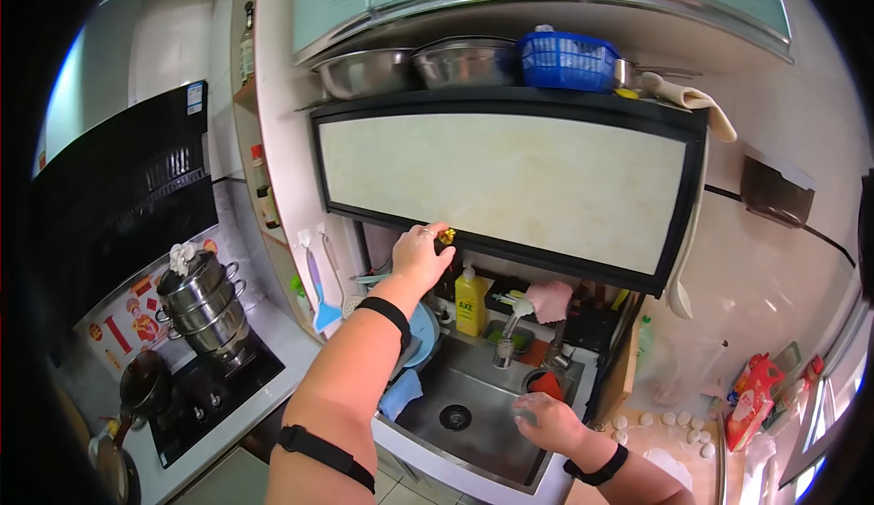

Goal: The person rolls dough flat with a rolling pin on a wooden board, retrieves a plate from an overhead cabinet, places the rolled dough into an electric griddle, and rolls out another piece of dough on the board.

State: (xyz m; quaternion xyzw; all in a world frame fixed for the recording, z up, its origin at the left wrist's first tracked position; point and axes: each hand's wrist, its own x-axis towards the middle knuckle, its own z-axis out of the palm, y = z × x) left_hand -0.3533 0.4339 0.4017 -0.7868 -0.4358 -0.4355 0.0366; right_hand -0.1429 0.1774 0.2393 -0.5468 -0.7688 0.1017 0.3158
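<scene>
My left hand (421, 257) reaches up to the lower edge of the cream panel (510, 177) with its black frame. Its thumb and fingers close around a small shiny gold knob-like piece (446, 236); I cannot make out exactly what it belongs to. Over the right side of the steel sink (432, 441) hovers my right hand (549, 423), fingers loosely bent and apart, nothing seen in it. A red-orange piece (546, 385) lies just behind that hand. The faucet (505, 350) stands at the back of the sink, near a yellow detergent bottle (470, 303).
Blue plates (419, 334) and a blue cloth (399, 394) sit at the sink's left. Stacked steamer pots (205, 309) and a dark pan (146, 385) stand by the stove. Steel bowls (466, 63) and a blue basket (569, 61) rest above the panel.
</scene>
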